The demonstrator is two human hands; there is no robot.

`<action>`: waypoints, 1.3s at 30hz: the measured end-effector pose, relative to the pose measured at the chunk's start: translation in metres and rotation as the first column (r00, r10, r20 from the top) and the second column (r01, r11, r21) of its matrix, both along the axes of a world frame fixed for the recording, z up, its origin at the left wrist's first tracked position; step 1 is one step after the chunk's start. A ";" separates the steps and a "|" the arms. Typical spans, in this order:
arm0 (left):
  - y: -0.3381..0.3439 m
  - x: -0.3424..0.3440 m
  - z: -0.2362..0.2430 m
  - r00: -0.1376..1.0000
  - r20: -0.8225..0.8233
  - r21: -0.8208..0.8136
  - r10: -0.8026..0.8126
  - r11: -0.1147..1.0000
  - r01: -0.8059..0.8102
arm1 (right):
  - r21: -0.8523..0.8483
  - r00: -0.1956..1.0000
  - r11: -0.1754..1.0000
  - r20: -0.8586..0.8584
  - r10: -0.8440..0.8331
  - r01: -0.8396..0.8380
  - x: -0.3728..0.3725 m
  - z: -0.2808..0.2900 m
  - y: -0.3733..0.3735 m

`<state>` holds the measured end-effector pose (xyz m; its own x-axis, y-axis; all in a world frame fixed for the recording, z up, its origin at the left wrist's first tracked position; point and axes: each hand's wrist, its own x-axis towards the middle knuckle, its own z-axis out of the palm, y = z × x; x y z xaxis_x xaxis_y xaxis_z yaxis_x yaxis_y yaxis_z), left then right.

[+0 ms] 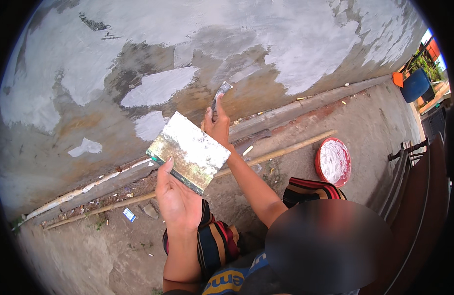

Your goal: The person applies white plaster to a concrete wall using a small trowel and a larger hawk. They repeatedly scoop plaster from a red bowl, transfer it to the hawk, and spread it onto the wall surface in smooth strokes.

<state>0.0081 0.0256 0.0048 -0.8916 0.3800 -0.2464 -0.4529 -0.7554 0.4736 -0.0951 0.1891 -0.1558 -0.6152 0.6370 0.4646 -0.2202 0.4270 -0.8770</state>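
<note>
My left hand (180, 201) grips a flat rectangular plate (192, 147) smeared white and mottled brown, its thumb on the dark lower edge. Just beyond it, my right hand (217, 125) is closed round a small scraper (223, 89), held up near the wall (315, 44), which has uneven white coating over grey and ochre patches. The plate partly hides my right hand and wrist. To the right on the ground, a red basin (332, 162) holds thick white paste.
A long wooden pole (276, 152) lies along the concrete ledge (256, 125) at the wall's foot, among scattered debris. At the right are a blue barrel (414, 86), an orange object (397, 79), plants and a dark railing (406, 150). Striped cloth is below my arms.
</note>
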 end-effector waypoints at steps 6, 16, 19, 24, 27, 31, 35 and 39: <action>-0.001 0.001 0.000 1.000 0.006 0.032 -0.013 0.999 0.013 | -0.128 0.993 0.989 0.077 0.086 -0.075 0.047 -0.012 0.019; -0.004 0.001 0.001 1.000 0.005 0.044 -0.002 0.999 0.002 | -0.031 0.993 0.998 0.104 0.058 -0.055 0.032 0.037 0.047; -0.004 0.001 0.001 1.000 0.017 0.032 -0.006 0.999 0.006 | 0.029 0.966 0.989 0.220 0.134 -0.144 0.042 0.033 0.025; -0.007 0.003 0.003 1.000 0.018 0.030 0.003 1.000 -0.003 | -0.249 0.990 0.965 0.083 0.110 -0.086 0.051 0.058 0.053; -0.006 0.002 0.004 1.000 0.013 0.013 0.004 1.000 -0.005 | -0.229 0.990 0.969 0.082 0.114 -0.093 0.039 0.054 0.055; -0.006 -0.001 0.001 1.000 -0.005 0.032 -0.003 0.999 0.003 | -0.240 0.965 0.946 0.091 0.246 -0.219 0.047 0.048 0.043; -0.010 0.000 0.002 1.000 0.021 0.034 0.005 0.999 -0.005 | -0.215 0.997 0.976 -0.070 0.010 -0.025 0.049 0.060 0.071; -0.010 0.000 -0.002 1.000 0.013 0.052 0.008 0.999 -0.009 | -0.141 0.989 0.988 -0.126 -0.080 0.062 0.021 0.055 0.100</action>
